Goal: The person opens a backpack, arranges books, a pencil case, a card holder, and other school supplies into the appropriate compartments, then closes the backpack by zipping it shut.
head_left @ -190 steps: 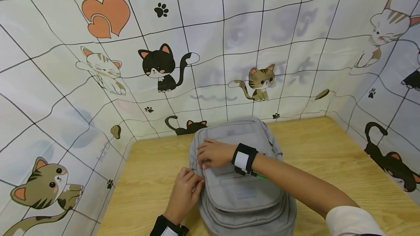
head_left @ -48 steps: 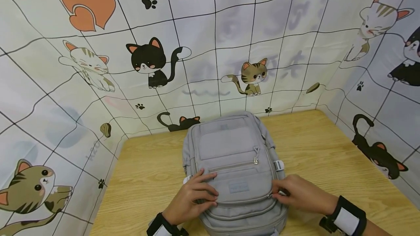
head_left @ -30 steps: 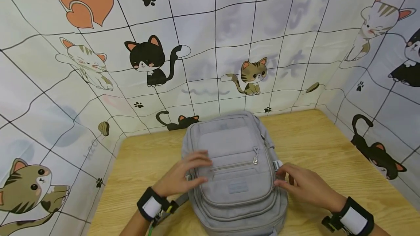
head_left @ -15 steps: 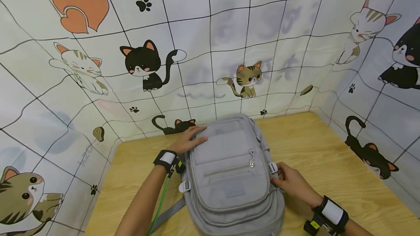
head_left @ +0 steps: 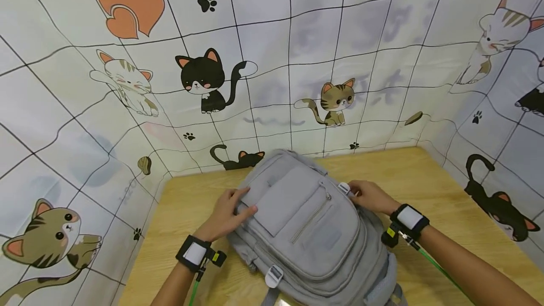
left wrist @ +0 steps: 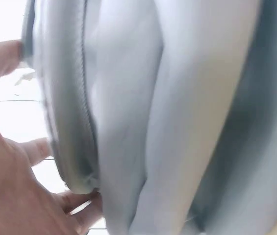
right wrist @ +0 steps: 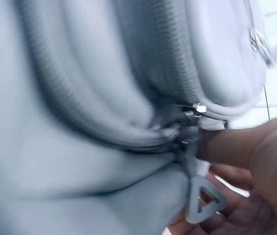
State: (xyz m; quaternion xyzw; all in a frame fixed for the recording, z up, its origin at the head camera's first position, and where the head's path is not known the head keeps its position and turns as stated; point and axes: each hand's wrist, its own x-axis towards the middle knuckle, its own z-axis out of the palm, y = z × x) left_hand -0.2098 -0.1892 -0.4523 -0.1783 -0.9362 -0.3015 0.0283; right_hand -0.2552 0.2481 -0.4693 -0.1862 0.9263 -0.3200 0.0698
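A grey backpack (head_left: pixel 263 209) lies front up on the table, turned at a slant with its top toward the back left. My left hand (head_left: pixel 223 216) holds its left edge, thumb and forefinger over the front; in the left wrist view, lower fingers (left wrist: pixel 87 213) reach round beneath the zipped edge. At the opposite side, my right hand (head_left: pixel 371 196) grips the bag by the white buckle (head_left: pixel 343 188), fingers curled in. A triangular zipper pull (right wrist: pixel 194 200) hangs beside that hand in the right wrist view. The front pocket's zip (head_left: pixel 310 223) is closed.
The wooden table (head_left: pixel 425 178) meets a grid-lined, cat-printed wall sheet (head_left: pixel 272 37) at the back and sides. Another white buckle (head_left: pixel 274 276) with a strap hangs at the bag's lower left. Green cables (head_left: pixel 442 268) run from both wrist cameras.
Earlier, both hands worked along the front pocket's zip edges. The left hand then rose to the bag's upper left, and the backpack has since turned, its top swinging left, with both hands on its sides.
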